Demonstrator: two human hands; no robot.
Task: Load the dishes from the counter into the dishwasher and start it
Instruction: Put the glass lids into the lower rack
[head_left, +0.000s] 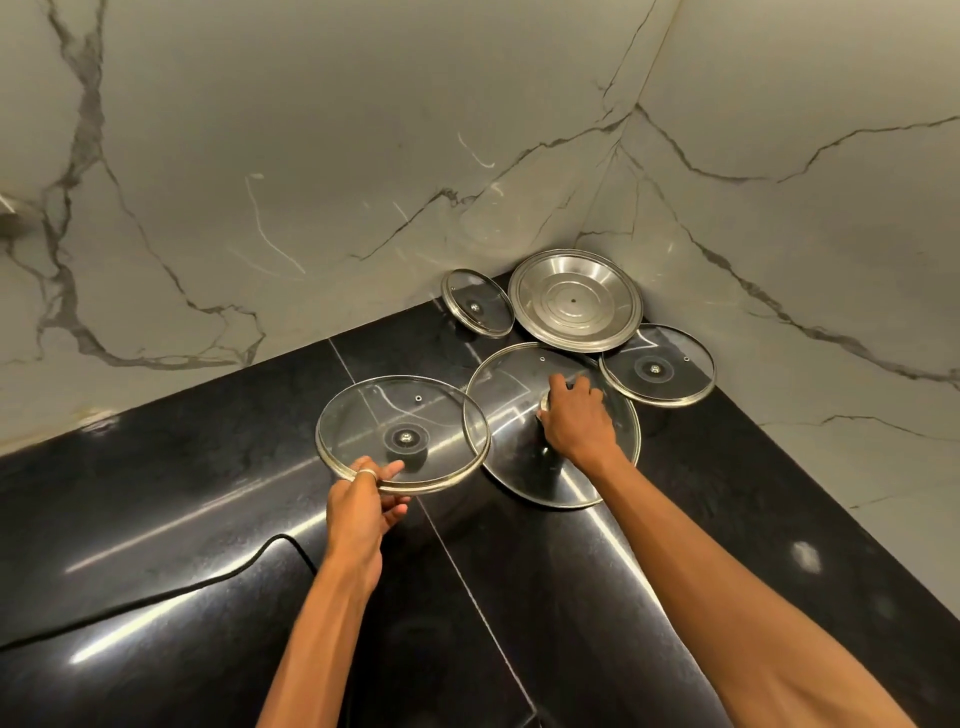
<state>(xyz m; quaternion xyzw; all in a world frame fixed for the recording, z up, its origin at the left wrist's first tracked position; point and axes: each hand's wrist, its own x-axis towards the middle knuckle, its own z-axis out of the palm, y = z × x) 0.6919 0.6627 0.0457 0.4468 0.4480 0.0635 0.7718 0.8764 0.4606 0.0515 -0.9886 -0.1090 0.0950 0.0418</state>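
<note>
Several pot lids lie knob-down in the corner of a black counter (156, 545). My left hand (366, 499) pinches the near rim of a medium glass lid (363, 415), thumb on top and fingers under. My right hand (574, 415) rests on the large glass lid (509, 447), with its fingers curled round the centre fitting. Behind them are a steel lid (575, 300), a small glass lid (478, 303) leaning at the wall, and another glass lid (657, 370) on the right. The dishwasher is out of view.
Marble walls (311, 182) meet behind the lids and close off the corner. A black cable (208, 587) runs across the counter at the left. A shiny cutout edge curves near the front of the counter.
</note>
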